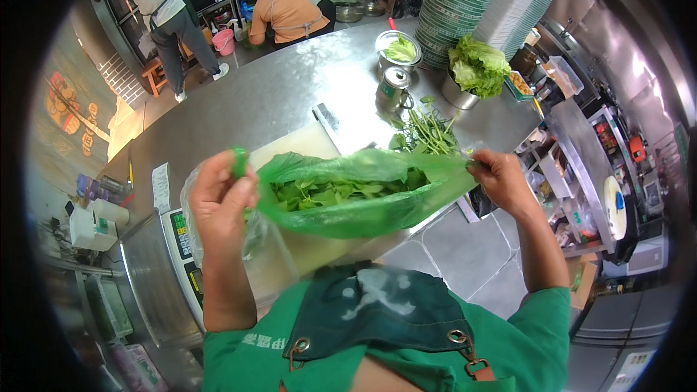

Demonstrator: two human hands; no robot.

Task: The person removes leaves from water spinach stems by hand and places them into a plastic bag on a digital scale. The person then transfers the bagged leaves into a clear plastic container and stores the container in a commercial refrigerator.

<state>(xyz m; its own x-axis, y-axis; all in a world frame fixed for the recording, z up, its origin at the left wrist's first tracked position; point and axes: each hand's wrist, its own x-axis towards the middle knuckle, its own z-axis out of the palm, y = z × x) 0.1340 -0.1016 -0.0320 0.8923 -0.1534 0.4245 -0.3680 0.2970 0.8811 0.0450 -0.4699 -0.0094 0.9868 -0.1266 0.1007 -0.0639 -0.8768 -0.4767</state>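
My left hand (223,196) and my right hand (498,177) stretch a green plastic bag (348,223) between them by its opposite edges. Leafy greens (337,189) show through the bag's open mouth. Under and behind the bag lies a pale cutting board (299,144), with a cleaver-like metal blade (326,125) on its far part. Loose green stems with leaves (430,133) rest on the steel table just beyond the bag. A clear plastic bag (261,234) hangs beside my left hand.
On the steel table (261,87) stand a lidded metal pot (395,87), a metal bowl of lettuce (463,92) and tall stacks of dishes (457,5). A weighing scale (182,239) is at the left. Two people (294,8) are beyond the table, one bent low.
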